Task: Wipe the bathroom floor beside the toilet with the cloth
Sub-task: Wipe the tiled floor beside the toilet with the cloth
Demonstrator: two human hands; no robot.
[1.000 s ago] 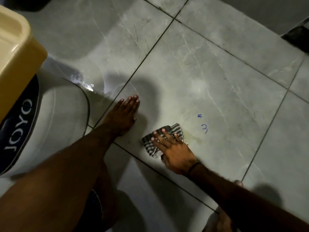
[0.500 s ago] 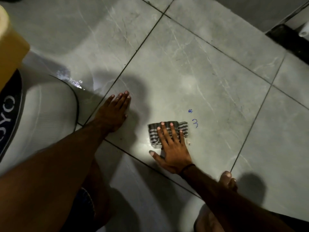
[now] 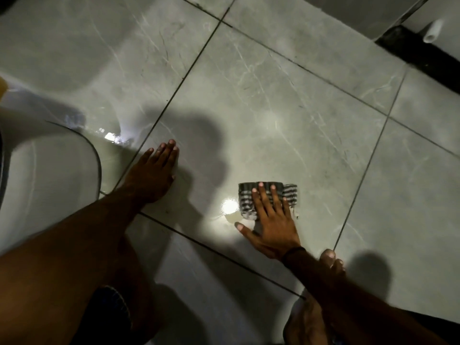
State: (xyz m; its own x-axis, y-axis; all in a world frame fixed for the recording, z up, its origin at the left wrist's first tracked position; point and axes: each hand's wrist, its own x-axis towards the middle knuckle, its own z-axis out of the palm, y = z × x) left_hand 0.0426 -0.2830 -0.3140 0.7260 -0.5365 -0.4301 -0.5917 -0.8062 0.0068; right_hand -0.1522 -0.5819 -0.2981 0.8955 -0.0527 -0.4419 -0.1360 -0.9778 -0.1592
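Observation:
The grey-and-white striped cloth (image 3: 290, 193) lies folded on the grey marble-pattern floor tile (image 3: 273, 95). My right hand (image 3: 272, 226) presses flat on the cloth, fingers spread over it and thumb out on the tile. My left hand (image 3: 153, 174) rests palm down on the floor, holding nothing, just right of the white toilet base (image 3: 49, 175). A bright glare spot sits on the wet tile left of the cloth.
Dark grout lines cross the floor. A black strip (image 3: 423, 56) and a white pipe end (image 3: 431, 33) lie at the top right. My bare toes (image 3: 331, 261) are on the tile behind my right wrist. A sliver of yellow container (image 3: 2, 87) shows at the left edge.
My right hand has slid the cloth rightward over the small blue marks, which are now covered. The left hand stays planted. The view has shifted right, so the yellow container is nearly out of frame.

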